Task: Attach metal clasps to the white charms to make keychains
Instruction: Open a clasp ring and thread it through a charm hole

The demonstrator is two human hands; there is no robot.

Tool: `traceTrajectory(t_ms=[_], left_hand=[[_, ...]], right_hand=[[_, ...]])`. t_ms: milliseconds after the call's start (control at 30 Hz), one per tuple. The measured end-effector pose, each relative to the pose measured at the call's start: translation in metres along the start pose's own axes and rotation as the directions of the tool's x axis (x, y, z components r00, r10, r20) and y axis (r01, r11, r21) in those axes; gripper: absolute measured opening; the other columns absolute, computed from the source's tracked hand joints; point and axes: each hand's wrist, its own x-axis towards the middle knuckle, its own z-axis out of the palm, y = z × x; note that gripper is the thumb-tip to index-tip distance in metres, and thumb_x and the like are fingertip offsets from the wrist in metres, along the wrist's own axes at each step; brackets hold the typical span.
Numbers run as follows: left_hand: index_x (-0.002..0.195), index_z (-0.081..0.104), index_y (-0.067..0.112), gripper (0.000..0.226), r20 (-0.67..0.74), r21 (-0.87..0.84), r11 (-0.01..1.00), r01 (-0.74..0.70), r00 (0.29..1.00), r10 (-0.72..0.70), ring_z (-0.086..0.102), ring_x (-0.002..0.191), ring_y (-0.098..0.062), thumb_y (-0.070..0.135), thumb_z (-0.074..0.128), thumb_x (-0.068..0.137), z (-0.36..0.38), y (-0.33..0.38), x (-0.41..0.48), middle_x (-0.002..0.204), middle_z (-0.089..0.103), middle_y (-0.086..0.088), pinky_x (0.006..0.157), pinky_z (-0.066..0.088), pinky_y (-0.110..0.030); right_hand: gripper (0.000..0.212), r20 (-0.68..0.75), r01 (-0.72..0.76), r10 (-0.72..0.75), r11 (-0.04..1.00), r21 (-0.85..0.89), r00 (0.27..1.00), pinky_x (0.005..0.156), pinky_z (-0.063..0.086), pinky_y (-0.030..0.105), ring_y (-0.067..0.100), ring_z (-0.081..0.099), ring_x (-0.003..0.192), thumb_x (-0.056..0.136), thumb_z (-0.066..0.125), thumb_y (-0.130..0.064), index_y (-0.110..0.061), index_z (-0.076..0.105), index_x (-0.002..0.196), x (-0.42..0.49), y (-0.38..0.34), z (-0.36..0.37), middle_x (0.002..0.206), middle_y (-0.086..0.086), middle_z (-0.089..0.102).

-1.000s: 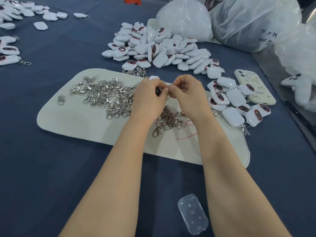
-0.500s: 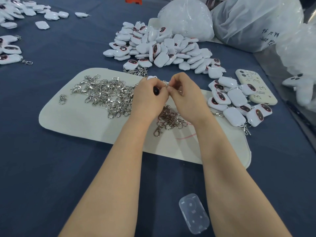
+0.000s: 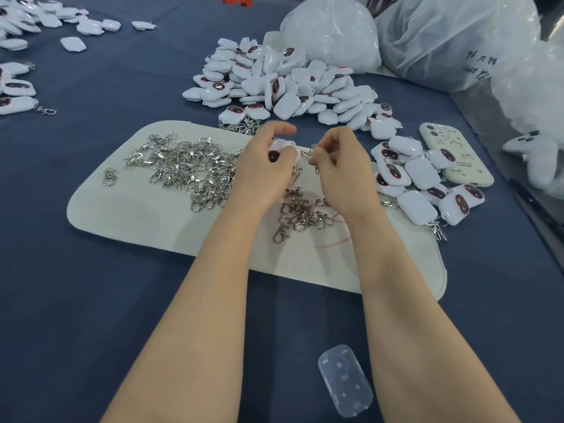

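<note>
My left hand (image 3: 262, 166) grips a white charm (image 3: 282, 149) with a dark oval on its face, above the cream mat (image 3: 137, 215). My right hand (image 3: 341, 160) pinches a metal clasp (image 3: 311, 154) just to the right of that charm; the two hands are a small gap apart. A heap of loose metal clasps (image 3: 189, 169) lies on the mat to the left, and a smaller bunch of clasps (image 3: 300, 213) lies between my wrists. A big pile of white charms (image 3: 280, 83) sits behind the mat. Charms with clasps attached (image 3: 424, 184) lie at the right.
A phone in a cream case (image 3: 454, 157) lies right of the charms with clasps. White plastic bags (image 3: 442, 35) stand at the back right. More charms (image 3: 18, 90) are scattered at the far left. A clear plastic case (image 3: 345, 380) lies on the blue cloth near me. A white plush toy (image 3: 537, 154) is at the right edge.
My hands were pressed together over the charm and clasp; now they have drawn slightly apart, and my left forefinger has lifted off the charm.
</note>
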Motion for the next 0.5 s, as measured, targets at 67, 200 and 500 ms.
traceTrajectory(t_ms=[67,200,500], left_hand=[[0.116,0.047,0.026,0.031,0.050,-0.076,0.997,0.033,0.998,-0.029,0.050,0.051,-0.009,0.013,0.049,0.088,0.0012,0.0024,-0.0023,0.088,0.059,-0.001,0.059,0.046,-0.022],[0.115,0.039,0.022,0.030,0.109,0.005,0.998,0.055,0.993,-0.055,0.054,0.063,-0.017,0.016,0.052,0.088,0.0057,0.0016,-0.0037,0.105,0.059,-0.006,0.071,0.049,-0.035],[0.107,0.049,0.017,0.021,0.071,0.068,0.997,0.036,0.997,-0.041,0.055,0.067,-0.019,0.014,0.056,0.087,0.0066,-0.0034,0.0003,0.087,0.054,0.009,0.070,0.049,-0.033]], right_hand=[[0.010,0.005,0.008,-0.008,0.999,-0.037,1.000,0.066,0.041,0.015,0.009,0.052,0.071,0.094,0.050,-0.006,-0.014,0.046,0.090,-0.0001,0.0016,0.0012,0.079,-0.003,0.056],[0.009,0.023,0.032,-0.030,0.996,-0.085,0.999,0.066,0.036,0.019,0.013,0.048,0.073,0.094,0.050,-0.006,-0.013,0.046,0.091,-0.0002,0.0012,0.0027,0.080,-0.001,0.054],[0.008,0.048,0.035,-0.031,0.995,-0.095,0.998,0.070,0.040,0.024,0.017,0.050,0.077,0.093,0.050,-0.005,-0.013,0.047,0.092,-0.0013,-0.0014,0.0030,0.083,0.003,0.056]])
